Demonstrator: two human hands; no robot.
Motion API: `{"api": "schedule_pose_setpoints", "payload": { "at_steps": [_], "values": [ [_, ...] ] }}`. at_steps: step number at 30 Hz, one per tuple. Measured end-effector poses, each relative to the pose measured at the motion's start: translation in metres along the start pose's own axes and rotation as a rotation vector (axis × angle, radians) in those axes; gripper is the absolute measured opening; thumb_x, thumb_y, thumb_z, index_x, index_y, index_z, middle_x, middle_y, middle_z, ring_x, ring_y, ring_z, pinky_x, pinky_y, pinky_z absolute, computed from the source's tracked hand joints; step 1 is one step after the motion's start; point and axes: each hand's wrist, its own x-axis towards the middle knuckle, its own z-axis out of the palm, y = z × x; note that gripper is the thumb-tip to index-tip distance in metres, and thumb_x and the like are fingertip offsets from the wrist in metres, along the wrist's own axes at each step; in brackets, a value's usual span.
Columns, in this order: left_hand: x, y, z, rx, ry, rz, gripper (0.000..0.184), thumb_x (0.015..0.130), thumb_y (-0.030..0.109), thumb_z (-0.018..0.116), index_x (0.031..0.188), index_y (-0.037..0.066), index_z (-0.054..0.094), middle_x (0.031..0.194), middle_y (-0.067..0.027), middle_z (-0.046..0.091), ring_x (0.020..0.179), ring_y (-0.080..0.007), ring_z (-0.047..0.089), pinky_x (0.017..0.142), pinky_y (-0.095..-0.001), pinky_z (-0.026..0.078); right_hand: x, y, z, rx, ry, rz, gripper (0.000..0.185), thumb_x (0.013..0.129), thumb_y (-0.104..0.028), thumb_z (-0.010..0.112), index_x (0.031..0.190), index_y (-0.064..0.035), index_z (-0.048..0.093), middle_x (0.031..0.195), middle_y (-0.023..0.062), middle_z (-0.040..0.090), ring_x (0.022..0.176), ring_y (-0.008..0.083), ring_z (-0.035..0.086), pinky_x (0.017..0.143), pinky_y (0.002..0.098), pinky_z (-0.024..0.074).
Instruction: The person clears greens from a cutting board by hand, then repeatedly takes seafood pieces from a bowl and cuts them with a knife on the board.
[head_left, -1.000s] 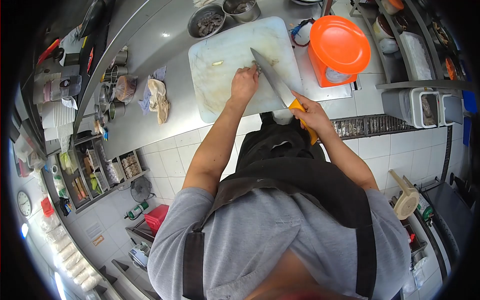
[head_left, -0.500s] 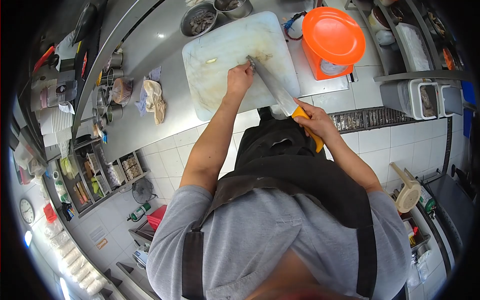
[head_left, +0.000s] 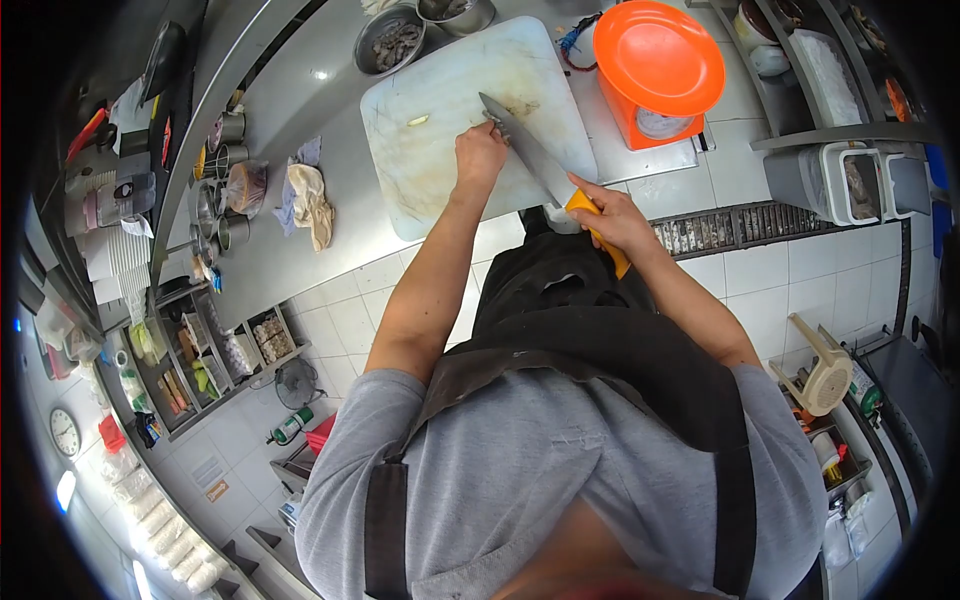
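My right hand (head_left: 612,220) is wrapped round the yellow handle of a large knife (head_left: 532,158). The blade slants up and left over a white cutting board (head_left: 430,180). Beside the blade, my left hand (head_left: 481,156) is closed, its fingertips on a small greyish piece that is mostly hidden. A small pale yellow piece (head_left: 418,120) lies on the board left of that hand, and wet brownish bits lie right of the knife tip. Behind the board stands a metal bowl (head_left: 390,42) with grey pieces in it.
An orange scale (head_left: 658,62) stands right of the board. A second metal pot (head_left: 455,14) is beside the bowl. A crumpled cloth (head_left: 310,205) lies on the steel counter (head_left: 270,262) to the left. Shelves and grey bins (head_left: 850,185) stand at the right.
The knife tip has shifted up and left past my left fingertips, and my right hand has moved slightly up and left. The whole view has shifted a little.
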Motion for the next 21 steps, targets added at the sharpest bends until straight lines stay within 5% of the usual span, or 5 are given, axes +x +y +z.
{"api": "schedule_pose_setpoints", "payload": {
  "at_steps": [3, 8, 21],
  "values": [
    [-0.003, 0.003, 0.000, 0.013, 0.036, 0.025, 0.019, 0.086, 0.014, 0.057, 0.094, 0.003, 0.071, 0.085, -0.0233, 0.068, 0.081, -0.0408, 0.067, 0.076, -0.0462, 0.054, 0.000, -0.003, -0.002, -0.144, 0.036, -0.017, 0.061, 0.086, -0.018, 0.065, 0.144, -0.0208, 0.048, 0.075, 0.0088, 0.062, 0.053, 0.0166, 0.057, 0.054, 0.0323, 0.0496],
    [-0.001, 0.002, 0.000, 0.037, 0.058, 0.067, 0.017, 0.084, 0.012, 0.057, 0.085, 0.001, 0.069, 0.080, -0.0241, 0.067, 0.078, -0.0418, 0.066, 0.074, -0.0480, 0.054, -0.010, 0.010, -0.013, -0.432, 0.192, -0.264, 0.059, 0.086, -0.019, 0.064, 0.143, -0.0238, 0.047, 0.097, 0.0238, 0.067, 0.087, 0.0404, 0.064, 0.080, 0.0434, 0.0500],
    [0.003, 0.000, 0.000, 0.047, 0.002, 0.040, 0.020, 0.085, 0.016, 0.057, 0.086, 0.001, 0.070, 0.081, -0.0239, 0.068, 0.078, -0.0420, 0.067, 0.075, -0.0471, 0.055, -0.018, 0.002, -0.033, -0.560, 0.219, -0.310, 0.059, 0.087, -0.017, 0.064, 0.143, -0.0216, 0.046, 0.103, 0.0224, 0.067, 0.094, 0.0422, 0.063, 0.084, 0.0459, 0.0501]
  ]
}}
